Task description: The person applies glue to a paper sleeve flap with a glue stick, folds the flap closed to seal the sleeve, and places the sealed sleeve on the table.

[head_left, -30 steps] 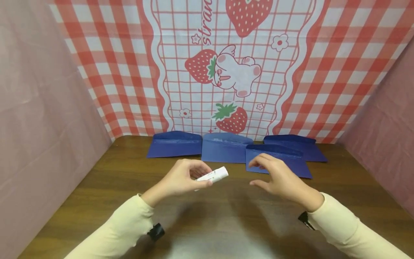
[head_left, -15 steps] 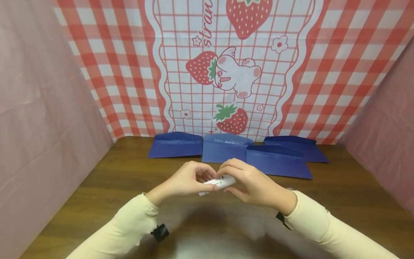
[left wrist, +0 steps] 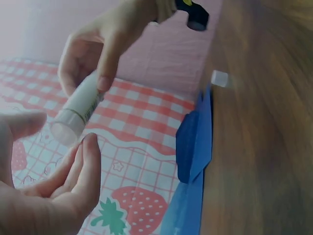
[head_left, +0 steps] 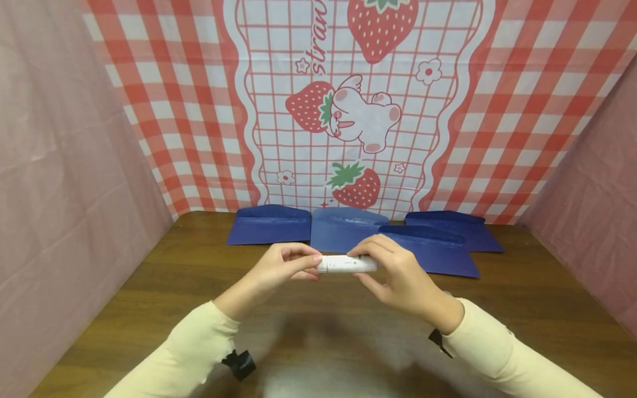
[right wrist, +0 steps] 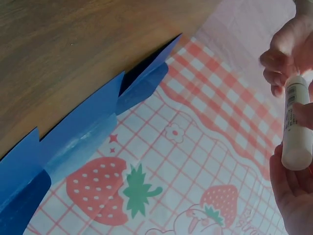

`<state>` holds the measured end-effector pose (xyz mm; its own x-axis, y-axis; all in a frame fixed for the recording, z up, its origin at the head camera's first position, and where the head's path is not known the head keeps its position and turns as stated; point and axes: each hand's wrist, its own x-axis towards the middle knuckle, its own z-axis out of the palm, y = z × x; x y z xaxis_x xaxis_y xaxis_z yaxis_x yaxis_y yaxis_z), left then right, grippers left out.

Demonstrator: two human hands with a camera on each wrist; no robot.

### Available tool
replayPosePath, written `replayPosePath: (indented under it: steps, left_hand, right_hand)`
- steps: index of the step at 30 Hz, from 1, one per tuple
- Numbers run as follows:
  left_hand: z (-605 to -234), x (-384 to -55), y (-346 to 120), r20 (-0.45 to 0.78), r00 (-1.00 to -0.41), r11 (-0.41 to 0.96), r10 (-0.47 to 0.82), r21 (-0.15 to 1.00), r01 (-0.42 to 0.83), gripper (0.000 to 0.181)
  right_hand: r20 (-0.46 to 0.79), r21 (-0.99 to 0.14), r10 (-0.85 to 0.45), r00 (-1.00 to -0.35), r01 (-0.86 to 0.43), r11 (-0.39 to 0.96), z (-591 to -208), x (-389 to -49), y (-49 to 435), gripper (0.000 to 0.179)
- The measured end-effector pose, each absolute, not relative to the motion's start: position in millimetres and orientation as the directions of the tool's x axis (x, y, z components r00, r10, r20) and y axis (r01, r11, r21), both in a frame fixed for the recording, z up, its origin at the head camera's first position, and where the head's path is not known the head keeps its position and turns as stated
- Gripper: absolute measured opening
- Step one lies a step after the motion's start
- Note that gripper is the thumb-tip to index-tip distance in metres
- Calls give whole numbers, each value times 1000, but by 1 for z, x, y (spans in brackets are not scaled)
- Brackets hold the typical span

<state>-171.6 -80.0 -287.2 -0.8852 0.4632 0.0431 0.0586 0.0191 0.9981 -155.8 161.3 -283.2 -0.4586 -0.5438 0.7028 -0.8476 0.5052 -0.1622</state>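
Note:
A white glue stick (head_left: pixel 343 264) lies level between my hands, above the table. My right hand (head_left: pixel 398 273) grips its right-hand part, thumb below and fingers above. At its other end, my left hand (head_left: pixel 278 271) has thumb and fingertips at the cap (left wrist: pixel 68 128). How firmly the left fingers pinch it is hard to tell. Blue envelopes with raised flaps lie behind the hands: a left one (head_left: pixel 271 229), a lighter middle one (head_left: pixel 333 232), a near right one (head_left: pixel 443 254) and a far right one (head_left: pixel 478 235). Whitish streaks run along their flap folds.
The brown wooden table (head_left: pixel 174 276) ends at a red-checked strawberry cloth (head_left: pixel 199 127). Pink cloths hang on the left (head_left: pixel 74 138) and right. In the left wrist view, a small white block (left wrist: pixel 220 78) rests near the envelopes.
My right hand has come in from the right and taken hold of the glue stick. The stick has turned level, and my left hand has shifted to its left end.

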Motion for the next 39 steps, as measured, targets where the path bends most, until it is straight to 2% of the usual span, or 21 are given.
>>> replayPosePath:
  steps: [3,6,17,25,28,32,36,39]
  left_hand:
    - [-287,-171,-81,12,-906,-82,422,996,-24,32]
    - [-288,-171,-80,13,-915,-107,402,994,-33,29]
    - [-290,-168,-70,-72,-955,-51,288,995,-91,26]
    - [-292,-167,-65,-44,-953,-20,299,998,-53,26]
    - [-293,-167,-65,28,-950,44,310,998,44,25]
    - [-296,-165,-69,244,-904,160,350,936,314,23]
    - [-299,-164,-73,505,-755,234,417,744,626,32]
    - [-300,-165,-73,615,-654,260,440,611,748,34]
  right_hand:
    - [705,-181,-522,-479,-834,521,-284,-156,163,31]
    - [704,-189,-518,-486,-831,523,-286,-157,162,31]
    - [681,-180,-549,-485,-837,516,-291,-159,158,36]
    - [718,-125,-556,-420,-863,490,-296,-163,154,34]
    - [737,-106,-549,-393,-870,481,-298,-164,153,34]
    - [728,-127,-544,-417,-862,491,-298,-163,154,31]
    - [698,-173,-535,-476,-837,520,-296,-161,155,29]
    - [689,-188,-534,-491,-832,523,-295,-160,156,29]
